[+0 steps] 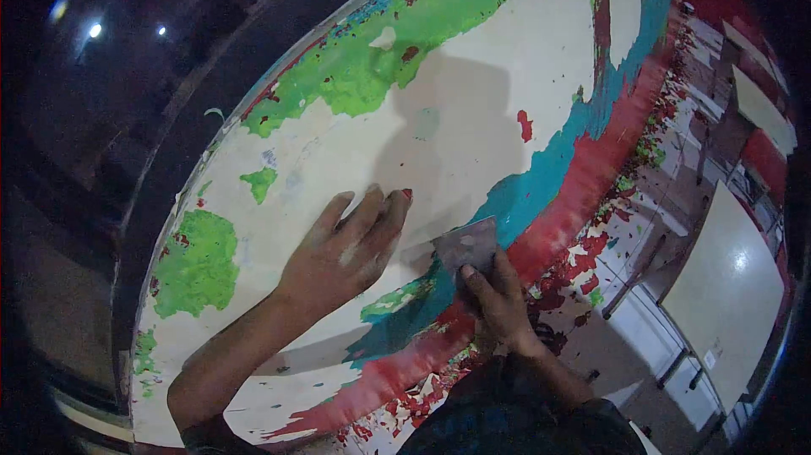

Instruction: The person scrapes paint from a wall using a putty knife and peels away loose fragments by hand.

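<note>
My right hand (500, 293) grips a flat grey metal scraper (470, 244), with the thumb pressed on its face. The scraper's far edge is near the border of teal paint (532, 193) and bare off-white surface. My left hand (348, 244) lies over the off-white part of the large curved panel (329, 168), its fingers bent but apart. A small red spot shows at one of its fingertips; whether it is a paint flake or a mark, I cannot tell. Patches of green paint (198, 265) and a band of red paint (583, 197) cover parts of the panel.
Red and green paint flakes (583, 265) litter the floor along the panel's right edge. Pale seats or panels on metal legs (726, 286) stand at the right. Dark floor and two bright lights (95, 30) lie beyond the panel's left edge.
</note>
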A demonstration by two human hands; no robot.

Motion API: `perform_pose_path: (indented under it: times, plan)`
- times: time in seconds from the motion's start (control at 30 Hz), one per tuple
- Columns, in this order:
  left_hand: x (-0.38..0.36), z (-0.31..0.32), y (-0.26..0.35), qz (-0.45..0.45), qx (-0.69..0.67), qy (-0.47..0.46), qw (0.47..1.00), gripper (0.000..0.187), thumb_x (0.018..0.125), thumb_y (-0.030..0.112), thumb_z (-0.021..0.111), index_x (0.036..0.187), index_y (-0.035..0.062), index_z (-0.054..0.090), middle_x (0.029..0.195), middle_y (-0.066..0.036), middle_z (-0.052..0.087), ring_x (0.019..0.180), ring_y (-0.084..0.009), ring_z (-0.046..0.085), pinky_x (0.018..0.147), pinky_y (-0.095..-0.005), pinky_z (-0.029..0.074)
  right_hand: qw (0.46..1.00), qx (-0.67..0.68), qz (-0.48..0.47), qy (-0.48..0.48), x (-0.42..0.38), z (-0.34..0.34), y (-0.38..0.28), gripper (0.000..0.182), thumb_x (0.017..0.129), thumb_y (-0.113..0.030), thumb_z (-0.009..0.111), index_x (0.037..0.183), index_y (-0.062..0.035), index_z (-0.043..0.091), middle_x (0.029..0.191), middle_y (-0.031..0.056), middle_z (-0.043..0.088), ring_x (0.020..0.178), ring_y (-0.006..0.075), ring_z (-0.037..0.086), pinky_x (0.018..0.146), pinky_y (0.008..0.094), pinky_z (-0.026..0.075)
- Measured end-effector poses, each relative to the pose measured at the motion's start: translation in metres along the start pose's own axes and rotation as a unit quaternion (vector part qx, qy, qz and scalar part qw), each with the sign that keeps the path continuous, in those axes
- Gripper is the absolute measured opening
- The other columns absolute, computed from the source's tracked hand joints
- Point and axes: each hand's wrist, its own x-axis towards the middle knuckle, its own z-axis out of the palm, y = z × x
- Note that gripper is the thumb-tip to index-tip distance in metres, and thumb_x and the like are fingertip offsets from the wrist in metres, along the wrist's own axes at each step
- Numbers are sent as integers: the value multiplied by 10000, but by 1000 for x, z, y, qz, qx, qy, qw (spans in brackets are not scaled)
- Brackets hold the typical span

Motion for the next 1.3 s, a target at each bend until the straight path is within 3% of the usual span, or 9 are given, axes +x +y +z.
perform_pose_path:
  times: [0.3, 0.4, 0.5, 0.6, 0.7, 0.8, 1.0, 1.17, 1.3]
  plan:
    - [-9, 0, 2, -7, -38, 41, 998, 349, 700, 131, 524, 998, -46, 568, 1131, -130, 522, 1123, -255, 440, 916, -378, 378, 997, 4, 61, -42, -1, 3, -9, 304, 856, -155, 503, 1125, -60, 399, 823, 18, 504, 655, 91, 484, 558, 230, 414]
    - [-11, 0, 4, -28, -130, 37, 990, 316, 739, 109, 554, 1038, 5, 551, 1191, -99, 484, 1138, -255, 428, 909, -418, 389, 999, 3, 40, -14, -2, 0, 2, 307, 860, -155, 499, 1132, -58, 395, 849, 24, 510, 684, 97, 490, 582, 238, 428]
    - [-5, -7, 0, 33, -85, -22, 996, 286, 751, 122, 563, 1020, 26, 563, 1184, -99, 489, 1122, -266, 440, 907, -410, 397, 1000, 13, 10, -12, -2, 1, -5, 319, 860, -155, 500, 1142, -54, 389, 889, 32, 514, 698, 102, 493, 589, 239, 435]
    - [-6, -5, -1, 49, -207, -30, 977, 328, 718, 200, 579, 997, 26, 586, 1165, -145, 502, 1141, -271, 420, 941, -426, 355, 998, 27, 25, -48, -1, -12, -3, 331, 857, -151, 507, 1151, -57, 386, 920, 34, 514, 709, 105, 493, 602, 243, 441]
    - [30, -33, -17, -105, -72, 36, 991, 460, 714, 260, 586, 1125, 63, 521, 1255, -126, 425, 1196, -261, 355, 963, -451, 313, 1000, 23, 1, 6, 0, -11, -8, 335, 854, -153, 514, 1149, -57, 388, 901, 28, 512, 702, 103, 493, 598, 243, 441]
    - [60, -43, -40, -209, -8, -18, 978, 694, 698, 370, 588, 1257, 22, 372, 1364, -103, 274, 1265, -225, 237, 1015, -444, 215, 998, 31, 56, -15, 0, -15, -18, 335, 857, -129, 486, 1169, -50, 390, 885, 15, 494, 706, 78, 481, 569, 205, 416]
    - [68, -22, -24, -111, -107, -88, 984, 716, 689, 400, 604, 1261, 39, 370, 1385, -78, 232, 1283, -240, 201, 1040, -438, 153, 999, 29, 23, -15, 4, -23, -8, 312, 857, -134, 491, 1145, -51, 406, 873, 5, 501, 725, 74, 479, 593, 210, 416]
    - [66, -36, -38, -202, 34, -60, 977, 686, 750, 447, 536, 1284, 62, 345, 1394, -59, 225, 1277, -258, 214, 1014, -484, 172, 997, 39, 62, -2, 3, -33, -8, 275, 855, -130, 490, 1100, -52, 392, 827, 16, 493, 669, 87, 481, 547, 225, 420]
    - [52, -14, -12, -118, -30, -109, 987, 671, 781, 453, 498, 1298, 66, 320, 1385, -60, 251, 1275, -256, 225, 1019, -460, 173, 998, 35, 58, -9, 3, -33, -6, 239, 854, -135, 492, 1058, -51, 400, 795, 18, 488, 630, 86, 471, 516, 221, 411]
